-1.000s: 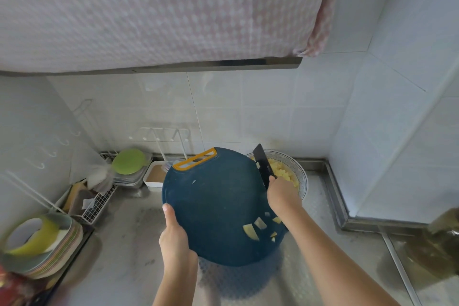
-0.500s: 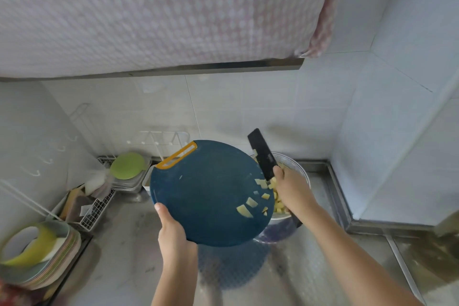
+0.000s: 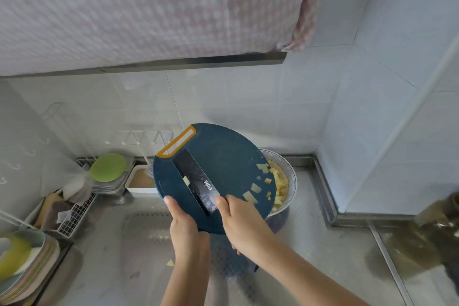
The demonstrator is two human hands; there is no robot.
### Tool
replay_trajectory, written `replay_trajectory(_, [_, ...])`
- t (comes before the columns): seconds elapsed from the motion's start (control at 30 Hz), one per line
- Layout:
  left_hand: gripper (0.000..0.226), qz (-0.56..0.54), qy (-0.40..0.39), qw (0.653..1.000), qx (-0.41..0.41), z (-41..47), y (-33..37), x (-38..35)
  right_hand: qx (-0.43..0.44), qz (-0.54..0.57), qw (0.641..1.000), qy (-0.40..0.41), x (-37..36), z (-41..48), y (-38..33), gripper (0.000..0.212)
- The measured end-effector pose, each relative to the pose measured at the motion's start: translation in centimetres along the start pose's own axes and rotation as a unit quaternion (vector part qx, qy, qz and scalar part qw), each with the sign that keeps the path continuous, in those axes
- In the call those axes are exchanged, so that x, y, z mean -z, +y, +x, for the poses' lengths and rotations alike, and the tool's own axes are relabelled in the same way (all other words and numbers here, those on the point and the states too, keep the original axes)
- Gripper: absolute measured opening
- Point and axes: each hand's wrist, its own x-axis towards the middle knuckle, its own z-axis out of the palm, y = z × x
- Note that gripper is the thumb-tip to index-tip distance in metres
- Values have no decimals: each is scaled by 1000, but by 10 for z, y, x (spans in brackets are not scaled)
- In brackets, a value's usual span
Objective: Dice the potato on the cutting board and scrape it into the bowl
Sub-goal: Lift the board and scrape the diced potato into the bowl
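My left hand (image 3: 185, 227) grips the near edge of the round dark blue cutting board (image 3: 223, 154), which is lifted off the counter and tilted over the bowl (image 3: 289, 169). My right hand (image 3: 242, 223) holds the black knife (image 3: 196, 179), its blade lying flat across the board's left half with one potato piece stuck to it. Several yellow potato dice (image 3: 254, 187) cling to the board's right side by the bowl's rim. More diced potato (image 3: 280, 186) fills the bowl.
A dish rack with a green lid (image 3: 108, 167) and a white container (image 3: 140, 180) stands at the back left. Stacked plates (image 3: 23, 263) sit at the near left. One potato bit (image 3: 170, 262) lies on the steel counter. A tiled corner wall rises at the right.
The knife has swung from above the bowl back to the board's left half. The board has tipped further over the bowl. Some dice have slid closer to the board's right edge.
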Motion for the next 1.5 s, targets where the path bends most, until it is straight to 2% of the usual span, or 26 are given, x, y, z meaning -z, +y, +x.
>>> replay_trajectory(0.17, [49, -45, 6, 999, 7, -4, 4, -7, -27, 10, 998, 55, -4, -1, 25, 42])
replay_trajectory(0.27, [55, -37, 12, 999, -2, -1, 5, -6, -35, -25, 995, 90, 2, 10, 44, 43])
replay_trajectory(0.4, [55, 39, 44, 998, -34, -1, 3, -4, -69, -52, 990, 114, 9, 24, 72, 45])
replay_trajectory(0.57, [73, 21, 63, 998, -15, 4, 2, -2, -95, -74, 986, 113, 23, 38, 108, 45])
replay_trajectory(0.6, [69, 28, 66, 997, -23, 2, 1, -2, -102, -80, 985, 114, 26, 43, 114, 45])
replay_trajectory(0.67, [52, 120, 71, 988, -72, 1, 0, 2, -121, -95, 980, 124, 31, 57, 127, 47])
replay_trajectory(0.73, [49, 156, 80, 981, -80, 4, -2, 6, -138, -112, 976, 127, 36, 68, 142, 52])
replay_trajectory(0.83, [51, 140, 94, 984, -54, 6, 2, 7, -132, -121, 975, 133, 38, 73, 153, 53])
replay_trajectory(0.87, [51, 101, 95, 989, -46, 4, 5, 5, -126, -115, 975, 143, 39, 73, 152, 52])
replay_trajectory(0.93, [72, 22, 90, 996, -15, -1, 7, 3, -115, -100, 973, 173, 43, 71, 147, 48])
replay_trajectory(1.0, [77, 3, 94, 995, -17, -2, 7, 1, -94, -93, 975, 180, 47, 66, 136, 44])
replay_trajectory(1.17, [71, -10, 98, 995, -3, -9, 4, -6, -58, 29, 994, 86, 35, 40, 102, 37])
replay_trajectory(1.37, [73, -10, 70, 997, -9, -21, 4, -10, -82, 66, 988, 114, 19, 47, 111, 43])
replay_trajectory(1.5, [72, -10, 69, 997, -28, -20, 1, -3, -103, 7, 986, 134, 40, 59, 124, 42])
